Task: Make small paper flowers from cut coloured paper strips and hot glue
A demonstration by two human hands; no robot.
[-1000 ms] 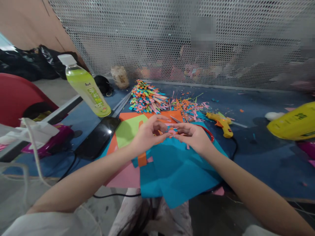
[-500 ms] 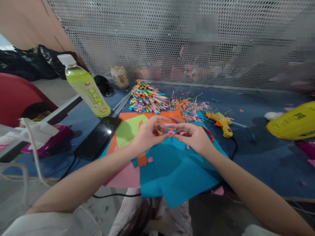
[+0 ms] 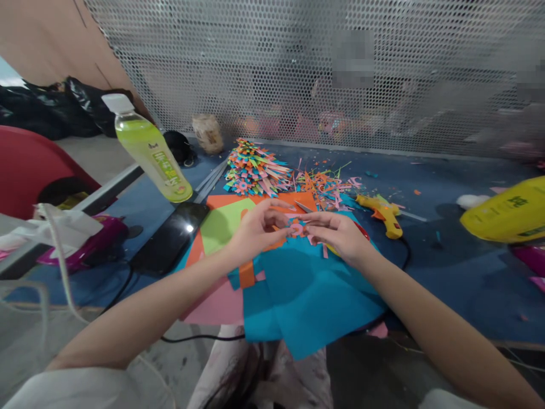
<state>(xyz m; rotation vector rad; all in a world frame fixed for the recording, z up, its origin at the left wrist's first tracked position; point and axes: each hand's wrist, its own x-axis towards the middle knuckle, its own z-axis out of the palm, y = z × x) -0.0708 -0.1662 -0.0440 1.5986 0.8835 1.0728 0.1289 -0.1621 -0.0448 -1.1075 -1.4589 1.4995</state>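
Observation:
A small layered paper flower [image 3: 297, 228], pink with blue and orange, is held above the paper sheets. My left hand [image 3: 260, 225] is curled, its thumb and fingertips pinching the flower's left edge. Just right of the flower is my right hand [image 3: 338, 236], its thumb and fingers slightly apart; whether a fingertip still touches the petals is hard to tell. Scissors [image 3: 303, 207] lie behind the hands, their red handle partly hidden by my right hand. Blue paper sheets [image 3: 317, 295] spread beneath, with an orange strip [image 3: 246, 275] to the left.
A cone-shaped pile of colourful paper pieces [image 3: 255, 170] stands behind, beside paper scraps [image 3: 323, 184]. A yellow glue gun [image 3: 383, 215] lies to the right, near a yellow package [image 3: 506, 210]. Left are a phone [image 3: 168, 238] and a drink bottle [image 3: 151, 153]. Perforated metal panel [image 3: 272, 74] bounds the back.
My right fingers have drawn slightly right, off the flower's front, and more of the flower shows. My left hand has barely moved.

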